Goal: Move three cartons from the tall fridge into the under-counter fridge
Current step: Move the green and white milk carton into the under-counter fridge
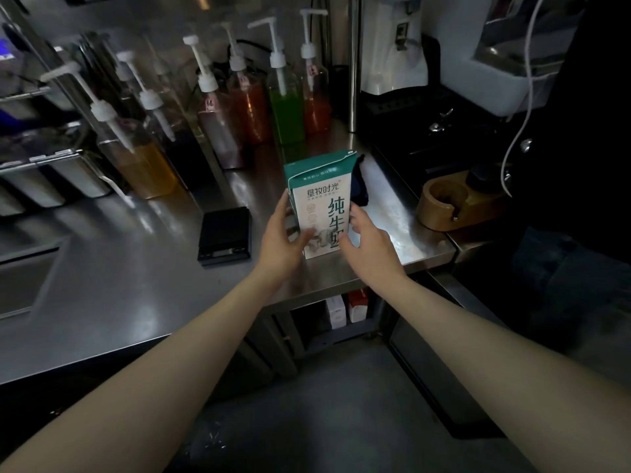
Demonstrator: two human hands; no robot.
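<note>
A green and white milk carton stands upright on the steel counter, close to its front edge. My left hand holds the carton's left side, thumb on the front face. My right hand holds its right side, fingers curled against the edge. Below the counter the under-counter fridge is open, with a white carton and a red and white carton standing inside. The tall fridge is out of view.
A black scale lies left of the carton and a dark cloth lies behind it. Several pump bottles line the back. A wooden tamping stand sits at the right; a sink is at the left.
</note>
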